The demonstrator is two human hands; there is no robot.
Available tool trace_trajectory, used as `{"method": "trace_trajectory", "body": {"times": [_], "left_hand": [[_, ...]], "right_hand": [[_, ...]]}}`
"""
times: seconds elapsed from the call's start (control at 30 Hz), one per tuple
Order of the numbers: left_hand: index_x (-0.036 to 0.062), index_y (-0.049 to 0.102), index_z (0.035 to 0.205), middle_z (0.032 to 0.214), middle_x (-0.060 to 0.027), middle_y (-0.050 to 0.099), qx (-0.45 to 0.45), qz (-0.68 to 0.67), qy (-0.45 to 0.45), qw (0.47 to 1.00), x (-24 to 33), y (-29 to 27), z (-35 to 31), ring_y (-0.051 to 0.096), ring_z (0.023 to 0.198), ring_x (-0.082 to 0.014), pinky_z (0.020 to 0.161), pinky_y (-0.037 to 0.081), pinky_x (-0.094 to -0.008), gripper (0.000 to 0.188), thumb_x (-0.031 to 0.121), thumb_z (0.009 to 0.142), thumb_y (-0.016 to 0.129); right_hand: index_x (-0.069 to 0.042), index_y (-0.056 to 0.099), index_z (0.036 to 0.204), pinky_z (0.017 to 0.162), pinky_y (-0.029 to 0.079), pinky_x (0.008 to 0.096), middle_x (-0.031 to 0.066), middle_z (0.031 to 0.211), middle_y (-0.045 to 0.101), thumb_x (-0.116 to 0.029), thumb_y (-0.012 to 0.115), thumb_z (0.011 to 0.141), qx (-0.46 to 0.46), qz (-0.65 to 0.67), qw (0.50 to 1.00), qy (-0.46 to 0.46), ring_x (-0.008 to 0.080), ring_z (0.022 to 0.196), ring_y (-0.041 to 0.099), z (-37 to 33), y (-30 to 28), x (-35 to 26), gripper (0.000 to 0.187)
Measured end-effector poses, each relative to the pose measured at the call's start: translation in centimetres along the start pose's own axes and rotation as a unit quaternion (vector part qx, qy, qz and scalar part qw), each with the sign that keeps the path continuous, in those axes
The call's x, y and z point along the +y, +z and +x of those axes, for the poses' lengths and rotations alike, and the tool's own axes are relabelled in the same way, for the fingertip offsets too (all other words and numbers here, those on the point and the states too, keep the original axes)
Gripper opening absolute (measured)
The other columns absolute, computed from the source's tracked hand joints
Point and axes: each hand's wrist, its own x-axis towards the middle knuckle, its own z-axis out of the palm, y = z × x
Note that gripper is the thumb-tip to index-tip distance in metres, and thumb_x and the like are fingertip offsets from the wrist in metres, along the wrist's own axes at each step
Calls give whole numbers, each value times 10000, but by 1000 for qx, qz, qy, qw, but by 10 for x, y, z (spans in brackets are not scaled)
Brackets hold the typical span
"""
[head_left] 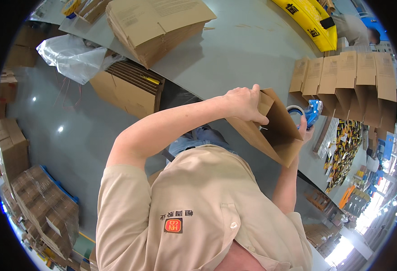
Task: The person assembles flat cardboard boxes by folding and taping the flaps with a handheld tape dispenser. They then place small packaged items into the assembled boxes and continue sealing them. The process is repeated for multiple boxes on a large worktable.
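Observation:
A brown cardboard box [277, 143] stands unfolded in front of me, tilted, its open end facing toward me. My left hand [246, 105] grips the box's upper left edge, with the thumb reaching over the opening. On the far side of the box, my right hand [305, 131] is closed round a blue tape dispenser [314, 112] that carries a roll of tape [295, 109]. The box wall hides part of the right hand's fingers. Both hands are close to the box, above the grey table [239, 54].
A stack of flat cartons [158, 27] lies at the table's far left. Several opened boxes [343, 81] stand in a row at the right, beside a pile of yellow-and-black packages [343, 149]. A yellow bin [309, 22] is beyond, near another person [354, 31]. Clear plastic [74, 56] hangs at left.

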Motion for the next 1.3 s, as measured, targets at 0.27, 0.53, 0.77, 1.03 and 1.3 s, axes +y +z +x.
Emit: {"method": "trace_trajectory", "body": {"times": [0.27,0.53,0.77,1.03,1.3], "left_hand": [[-41,452,1040,775,-193,660,29,44,-17,998,-27,-29,-40,672,809,-346,738,548,-392,728,513,680,760],[-42,461,1250,1244,-236,532,89,89,38,991,-37,-13,-21,539,1202,-346,986,463,-425,839,538,736,784],[30,548,1025,1205,-142,581,231,149,422,864,-44,5,-8,565,1133,-347,940,469,-433,463,269,752,836],[77,598,1279,1526,-184,402,130,3,237,963,-28,12,-45,356,1412,-393,1123,318,-530,563,482,887,618],[36,485,1291,1270,-169,538,281,-103,120,947,-8,60,-5,569,1139,-327,965,473,-394,402,131,928,629]], "right_hand": [[20,600,1163,730,454,296,76,985,606,-307,771,779,-76,-5,990,-116,153,813,549,-20,19,-7,533],[26,504,1266,932,496,353,113,1178,585,-288,799,683,-194,93,944,-249,219,1029,612,-45,-93,-83,724],[-56,551,1233,816,538,377,172,1066,651,-230,849,594,-498,-116,772,-376,338,915,661,-53,-49,-91,727],[-33,516,1261,859,505,335,108,1030,655,-193,773,685,-381,-2,898,-219,200,939,629,1,-51,-96,651],[-36,518,1273,878,502,343,103,1066,647,-195,776,665,-427,-4,878,-215,197,963,631,28,-47,-87,680]]}}
